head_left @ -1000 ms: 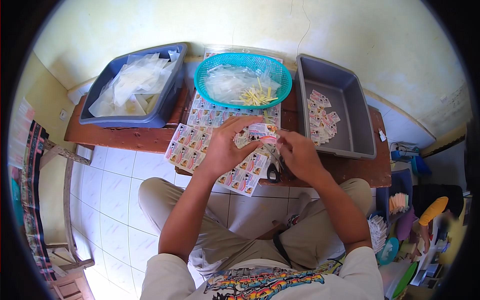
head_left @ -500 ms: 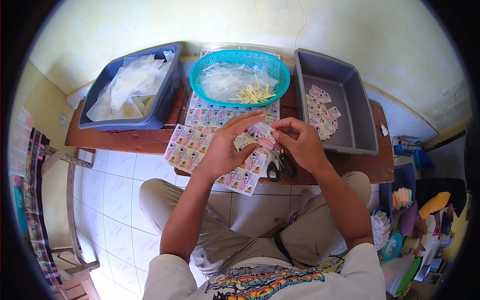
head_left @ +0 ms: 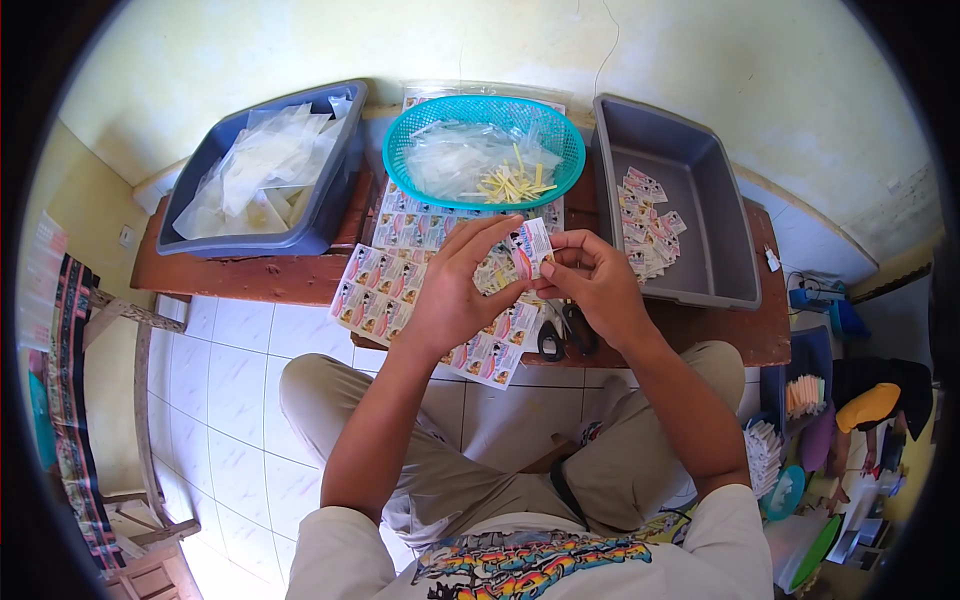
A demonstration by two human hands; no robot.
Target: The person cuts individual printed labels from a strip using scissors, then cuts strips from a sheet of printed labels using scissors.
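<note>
Between thumb and fingers, my right hand (head_left: 590, 285) pinches a small printed label (head_left: 531, 248) at its right side. My left hand (head_left: 465, 285) is beside the label's left side, thumb and fingers curved apart, with the fingertips near its upper edge and the thumb at its lower edge. Black-handled scissors (head_left: 552, 341) lie below my right hand, their blades partly hidden. Under my hands, sheets of uncut printed labels (head_left: 376, 290) lie across the table edge. Loose cut labels (head_left: 648, 232) are heaped in the grey tub at the right.
A turquoise basket (head_left: 398, 185) with clear plastic bags and yellow strips stands beyond my hands. Left is a blue-grey tub (head_left: 312, 238) of translucent sheets; right, the grey tub (head_left: 712, 165). All stand on a brown wooden table (head_left: 240, 275). Another person (head_left: 880, 395) is at far right.
The label has turned more upright and swung round in my right hand's pinch. My right fingers have shifted from near the scissors, which now rest apart from them. My left hand stays nearly in place.
</note>
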